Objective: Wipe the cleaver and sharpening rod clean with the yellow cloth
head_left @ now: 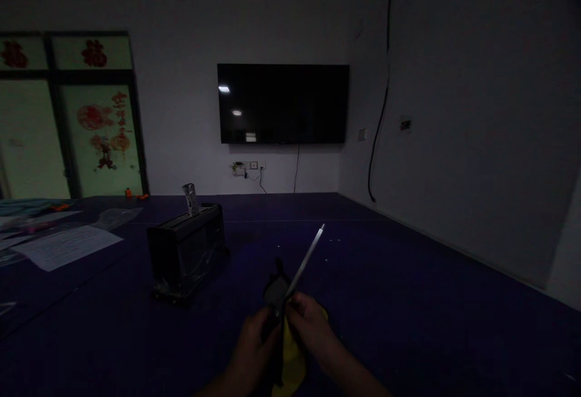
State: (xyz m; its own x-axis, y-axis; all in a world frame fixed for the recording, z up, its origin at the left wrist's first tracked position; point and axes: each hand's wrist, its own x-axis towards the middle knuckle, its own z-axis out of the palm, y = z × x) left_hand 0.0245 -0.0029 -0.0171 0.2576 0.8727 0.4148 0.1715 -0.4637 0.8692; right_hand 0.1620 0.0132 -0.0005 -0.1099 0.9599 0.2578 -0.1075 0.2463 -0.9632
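Note:
My left hand (pixel 252 341) is closed around a dark, soft-looking piece (pixel 276 291), whose exact kind I cannot make out in the dim light. My right hand (pixel 313 327) meets it at the centre, thumb and fingers pinched at the lower end of a thin silver metal rod (pixel 307 258). The rod slants up and to the right, away from me, its tip free in the air. Below and between my hands shows a yellow surface (pixel 293 360), partly hidden by my right hand and wrist.
Ahead to the left, a black box-shaped case (pixel 186 249) stands on the dark blue surface (pixel 408 324), with a shiny cylinder (pixel 190 200) upright on it. Printed papers (pixel 68 246) and clear plastic (pixel 113 218) lie farther left. A television (pixel 284 103) hangs on the far wall.

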